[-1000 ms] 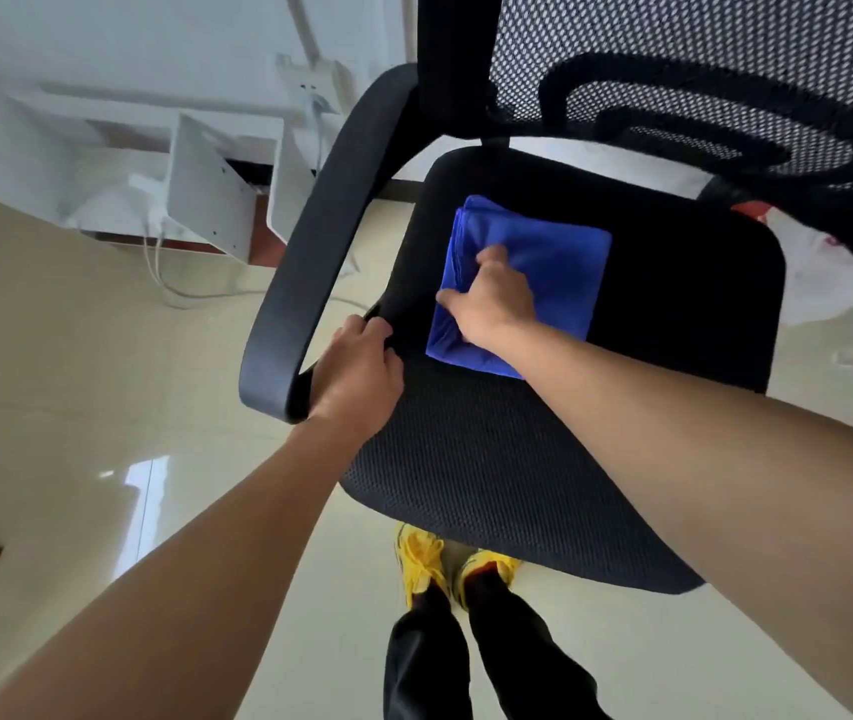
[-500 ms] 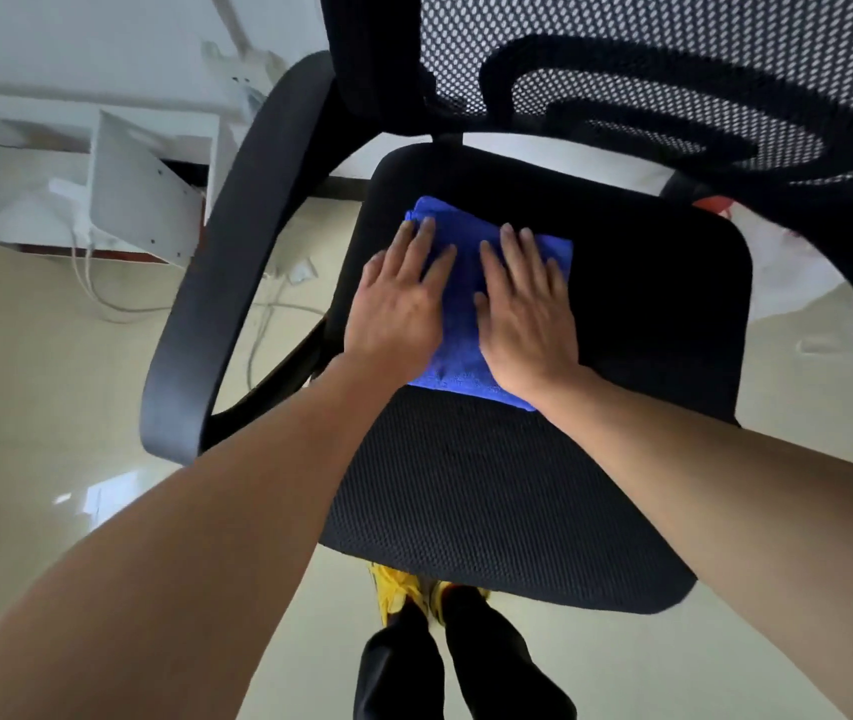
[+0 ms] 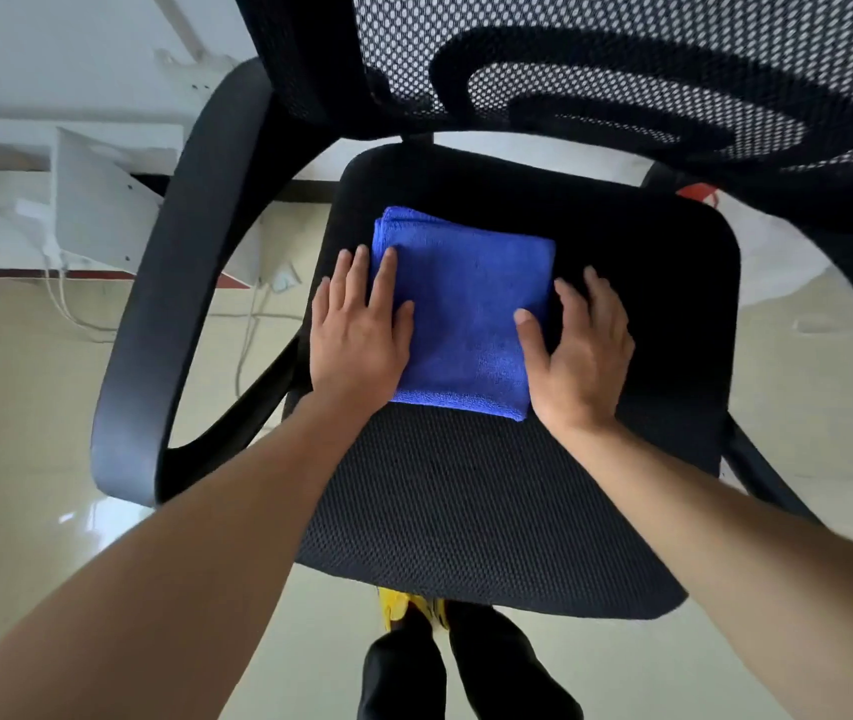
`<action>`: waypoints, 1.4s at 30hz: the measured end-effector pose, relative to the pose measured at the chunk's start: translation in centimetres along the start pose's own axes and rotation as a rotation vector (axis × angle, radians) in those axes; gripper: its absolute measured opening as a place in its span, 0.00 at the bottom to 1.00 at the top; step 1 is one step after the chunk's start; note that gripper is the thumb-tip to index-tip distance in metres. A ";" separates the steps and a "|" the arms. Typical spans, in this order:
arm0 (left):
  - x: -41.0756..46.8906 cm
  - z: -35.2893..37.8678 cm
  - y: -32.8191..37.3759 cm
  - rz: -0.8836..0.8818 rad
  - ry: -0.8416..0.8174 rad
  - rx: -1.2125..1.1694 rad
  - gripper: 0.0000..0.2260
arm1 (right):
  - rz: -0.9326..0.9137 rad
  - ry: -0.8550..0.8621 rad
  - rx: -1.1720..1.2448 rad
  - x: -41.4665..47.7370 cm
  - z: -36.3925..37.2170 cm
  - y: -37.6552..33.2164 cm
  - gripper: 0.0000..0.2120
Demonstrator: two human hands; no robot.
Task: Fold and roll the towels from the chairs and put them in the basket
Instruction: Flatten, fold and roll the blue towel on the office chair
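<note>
Your folded blue towel [image 3: 466,314] lies flat on the black mesh seat [image 3: 466,511] of the office chair, toward the back of the seat and slightly left of its middle. It forms a neat rectangle, with layered edges showing at its far left corner and a hemmed edge facing you.

Your hands are apart, one at each side of the towel, and both lie flat with the fingers straight; neither grips anything. Your left hand [image 3: 357,335] rests on the towel's left edge, with the thumb and forefinger on the blue cloth and the outer fingers on the seat just beside it. Your right hand [image 3: 577,350] rests at the towel's right edge, with the thumb on the cloth and the fingers stretched along the seat next to it. The middle of the towel is bare between them.

The chair's perforated backrest [image 3: 622,70] rises beyond the towel, and its curved left armrest [image 3: 170,304] loops down beside your left forearm. Under the front of the seat you can see your yellow shoes [image 3: 393,605] and dark trousers [image 3: 403,678] on the glossy beige floor [image 3: 24,407]. A white panelled unit [image 3: 97,200] with white cables [image 3: 248,324] hanging from it stands at the far left.
</note>
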State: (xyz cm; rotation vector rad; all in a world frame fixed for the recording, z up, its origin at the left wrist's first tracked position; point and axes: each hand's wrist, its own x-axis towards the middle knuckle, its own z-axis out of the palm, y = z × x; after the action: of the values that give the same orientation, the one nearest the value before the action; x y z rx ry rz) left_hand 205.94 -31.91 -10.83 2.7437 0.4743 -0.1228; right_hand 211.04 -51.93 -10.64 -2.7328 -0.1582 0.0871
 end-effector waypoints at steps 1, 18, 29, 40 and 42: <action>-0.5 -0.1 0.4 -0.034 0.038 -0.077 0.23 | 0.067 0.019 0.047 -0.9 -0.3 0.1 0.25; -11.7 -2.3 7.3 -0.667 -0.290 -0.743 0.14 | 0.706 -0.331 0.655 -4.1 -7.4 4.3 0.10; -3.0 -0.4 12.0 -0.045 -0.529 -0.405 0.12 | 0.613 -0.411 0.465 -5.5 -7.2 8.1 0.25; 2.2 -3.4 11.6 -0.808 -0.962 -1.019 0.43 | -0.143 -0.112 0.025 -10.8 -8.7 3.9 0.25; 2.6 -4.2 11.7 -0.825 -0.982 -1.000 0.42 | -0.194 -0.135 0.004 -11.4 -8.5 3.8 0.27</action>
State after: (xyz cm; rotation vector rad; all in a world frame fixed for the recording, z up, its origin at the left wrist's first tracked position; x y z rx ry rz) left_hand 212.48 -39.95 -3.45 1.1684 0.9559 -1.0263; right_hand 200.82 -60.13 -3.89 -2.6919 -0.4586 0.2166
